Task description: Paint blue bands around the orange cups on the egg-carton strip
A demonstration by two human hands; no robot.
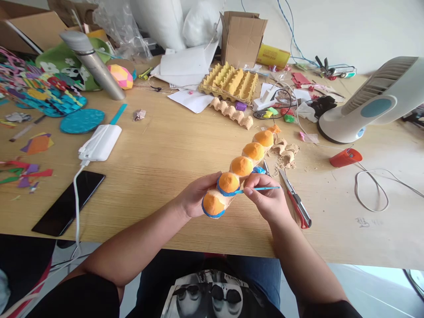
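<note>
A strip of egg carton (pixel 241 166) with several orange-painted cups slants up and to the right above the table. My left hand (pixel 201 193) grips its near end from the left side. Blue paint rims the two cups closest to me; the farther ones show no blue. Between the fingers of my right hand (pixel 266 196) is a thin blue paintbrush (pixel 261 189), its tip touching the blue edge of the second cup. A small blue paint pot (pixel 259 170) sits partly hidden behind my right hand.
A red utility knife (pixel 298 205) lies right of my right hand. Farther off are carton scraps (pixel 285 150), an orange cup (pixel 346 157), a white fan (pixel 364 106) and a yellow egg tray (pixel 230 84). A phone (pixel 69 203) and white power bank (pixel 100 143) rest at left.
</note>
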